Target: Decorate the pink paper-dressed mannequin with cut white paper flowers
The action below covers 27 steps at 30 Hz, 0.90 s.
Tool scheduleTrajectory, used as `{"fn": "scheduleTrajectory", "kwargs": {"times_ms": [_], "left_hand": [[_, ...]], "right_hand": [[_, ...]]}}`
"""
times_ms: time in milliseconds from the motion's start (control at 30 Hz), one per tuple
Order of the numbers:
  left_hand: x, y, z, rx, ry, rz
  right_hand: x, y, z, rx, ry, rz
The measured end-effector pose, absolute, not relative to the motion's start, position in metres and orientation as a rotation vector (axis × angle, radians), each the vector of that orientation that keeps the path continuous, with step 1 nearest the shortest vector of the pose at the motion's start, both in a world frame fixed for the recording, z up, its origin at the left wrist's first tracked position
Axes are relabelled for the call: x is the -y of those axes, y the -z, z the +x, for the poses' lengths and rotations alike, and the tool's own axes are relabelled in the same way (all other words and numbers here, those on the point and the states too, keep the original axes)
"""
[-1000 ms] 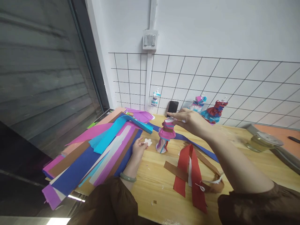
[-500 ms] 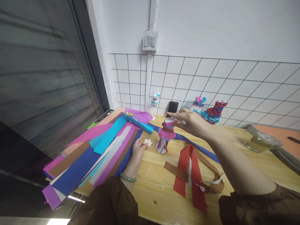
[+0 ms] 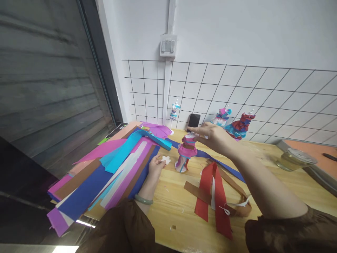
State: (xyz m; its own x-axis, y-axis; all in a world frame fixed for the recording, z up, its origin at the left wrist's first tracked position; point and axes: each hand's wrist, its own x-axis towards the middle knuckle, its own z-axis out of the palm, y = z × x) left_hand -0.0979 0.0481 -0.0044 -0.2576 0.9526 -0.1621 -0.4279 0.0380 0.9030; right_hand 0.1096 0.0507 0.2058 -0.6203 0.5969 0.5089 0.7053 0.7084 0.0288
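Pinched in my left hand (image 3: 156, 165) is a small white paper flower (image 3: 165, 160), held low over the wooden table. My right hand (image 3: 210, 135) reaches across to the top of a miniature dress form (image 3: 187, 149) in a pink ruffled dress with a brown waistband. Its fingers are closed at the neck of the form, which stands upright on a round white base. Part of the neck is hidden behind the fingers. The flower is to the left of the form and apart from it.
Coloured crepe paper strips (image 3: 126, 168) are piled at the left. Red strips (image 3: 207, 193) and brown ones lie at the front right. Behind stand a dark phone (image 3: 194, 120), a white-and-blue dress form (image 3: 174, 110) and two others. A glass jar (image 3: 296, 160) is at far right.
Almost nothing differs. My right hand and forearm have shifted very slightly; the flower and the dress form stay in place.
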Motion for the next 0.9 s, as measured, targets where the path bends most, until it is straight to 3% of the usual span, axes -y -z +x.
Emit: {"fn": "scheduleTrajectory", "kwargs": {"times_ms": [667,900], "left_hand": [[-0.05,0.008,-0.099,-1.101,-1.504,0.664],[-0.052,0.011,-0.099,-1.086,-1.502,0.662]], "right_hand": [[-0.043,-0.207,0.108,2.526,0.362,-0.937],[-0.047,-0.195,0.104,2.503,0.528,-0.908]]}}
